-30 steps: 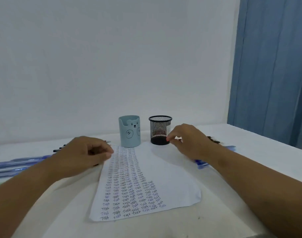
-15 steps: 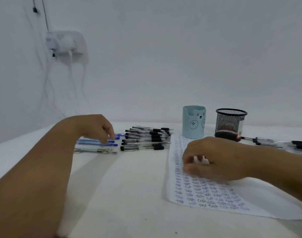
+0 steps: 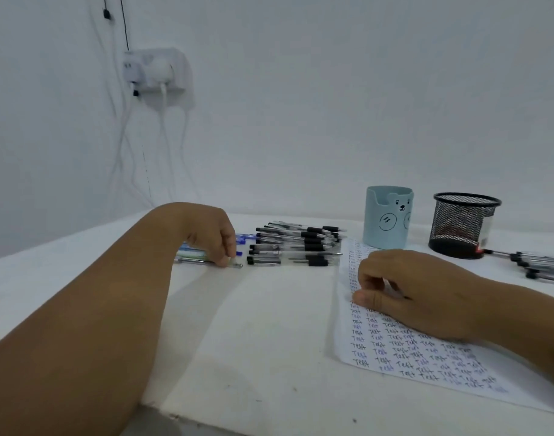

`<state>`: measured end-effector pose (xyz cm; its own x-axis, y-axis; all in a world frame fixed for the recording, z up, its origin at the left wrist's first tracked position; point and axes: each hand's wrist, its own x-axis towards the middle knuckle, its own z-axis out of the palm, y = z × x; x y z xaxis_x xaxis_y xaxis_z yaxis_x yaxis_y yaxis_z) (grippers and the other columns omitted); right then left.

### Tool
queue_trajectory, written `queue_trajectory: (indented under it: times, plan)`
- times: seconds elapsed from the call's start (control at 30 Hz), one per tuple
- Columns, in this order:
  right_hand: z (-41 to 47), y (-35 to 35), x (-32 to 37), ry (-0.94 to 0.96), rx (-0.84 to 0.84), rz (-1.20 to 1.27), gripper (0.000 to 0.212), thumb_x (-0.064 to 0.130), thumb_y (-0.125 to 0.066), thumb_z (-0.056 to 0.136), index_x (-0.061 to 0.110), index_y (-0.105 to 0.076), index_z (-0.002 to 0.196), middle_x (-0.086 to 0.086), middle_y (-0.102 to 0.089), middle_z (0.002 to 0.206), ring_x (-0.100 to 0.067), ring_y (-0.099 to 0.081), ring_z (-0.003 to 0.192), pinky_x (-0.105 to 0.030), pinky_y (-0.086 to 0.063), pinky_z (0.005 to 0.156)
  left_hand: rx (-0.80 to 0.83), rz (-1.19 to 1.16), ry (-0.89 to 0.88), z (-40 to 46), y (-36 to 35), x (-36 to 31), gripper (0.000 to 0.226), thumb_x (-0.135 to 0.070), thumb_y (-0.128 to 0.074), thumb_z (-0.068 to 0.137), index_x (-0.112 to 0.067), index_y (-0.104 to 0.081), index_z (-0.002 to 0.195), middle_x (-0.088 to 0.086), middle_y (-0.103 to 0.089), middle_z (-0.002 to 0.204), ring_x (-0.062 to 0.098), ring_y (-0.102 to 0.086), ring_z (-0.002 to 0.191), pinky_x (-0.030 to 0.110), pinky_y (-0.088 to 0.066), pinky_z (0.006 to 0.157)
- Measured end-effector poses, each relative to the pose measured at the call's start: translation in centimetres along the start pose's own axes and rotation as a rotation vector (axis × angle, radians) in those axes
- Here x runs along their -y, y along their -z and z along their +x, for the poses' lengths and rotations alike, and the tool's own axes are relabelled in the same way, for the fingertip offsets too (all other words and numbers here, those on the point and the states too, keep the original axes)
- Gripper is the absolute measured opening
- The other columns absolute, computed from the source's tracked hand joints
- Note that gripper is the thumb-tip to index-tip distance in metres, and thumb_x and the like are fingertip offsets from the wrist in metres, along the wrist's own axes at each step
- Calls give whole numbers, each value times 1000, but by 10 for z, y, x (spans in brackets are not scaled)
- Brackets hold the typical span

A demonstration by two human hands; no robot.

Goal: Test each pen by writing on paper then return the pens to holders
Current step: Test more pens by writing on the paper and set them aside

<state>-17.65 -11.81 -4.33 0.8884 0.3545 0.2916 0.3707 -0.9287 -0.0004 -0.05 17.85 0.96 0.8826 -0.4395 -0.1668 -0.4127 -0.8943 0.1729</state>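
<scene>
The view has swung to the person's left since a second ago, when both hands sat at the top edge of the paper in front of the two holders. The left hand (image 3: 211, 236) has left the sheet and now reaches out to the pens lying on the table's left side. Its fingers are curled downward and its fingertips (image 3: 228, 259) pinch the nearest pen (image 3: 206, 262), a clear-barrelled one at the near edge of a small group of blue and green pens. Half a second ago the hand was already over this group; it has since lowered onto the pen.

Just beyond the fingertips, toward the paper, lies the stack of black-grip pens (image 3: 296, 245), untouched.

The right hand (image 3: 417, 294) has come back from the mesh holder (image 3: 464, 225) and rests on the paper (image 3: 395, 350), fingers curled loosely with the thumb against them. Whether it holds anything cannot be told; nothing shows in it. The sheet is densely covered with rows of the word "Test".

The bear holder (image 3: 389, 217) stands beyond the right hand, with the mesh holder beside it. More pens (image 3: 540, 262) lie further out to that hand's right.

Judgement: a fresh pen is being picked up for testing. Many pens remain outside the holders, so much of the task appears outstanding.
</scene>
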Motion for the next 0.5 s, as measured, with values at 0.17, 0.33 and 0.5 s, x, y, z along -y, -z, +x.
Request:
queue_trajectory:
  times: [0.17,0.33,0.5]
  plan:
    - [-4,6,3,-25,1,74,46,74,-33,79,34,-54,84,18,-57,87,4,-49,91,-12,-38,70,-6,-51,-25,-1,0,-3,27,3,-73,79,-23,-74,87,-10,-74,76,3,-65,74,19,-46,75]
    - [-6,4,2,-42,-2,136,48,76,-32,78,34,-56,84,19,-57,88,2,-50,90,-14,-38,69,-3,37,-17,3,-1,-1,20,-16,-85,77,-31,-74,85,-10,-68,82,6,-59,77,21,-45,77]
    - [-7,4,0,-44,-3,166,50,76,-33,79,33,-58,85,18,-58,87,-1,-52,89,-15,-40,70,-46,-8,-48,6,-3,-1,20,-15,-88,75,-25,-76,88,1,-76,98,8,-61,75,21,-45,75]
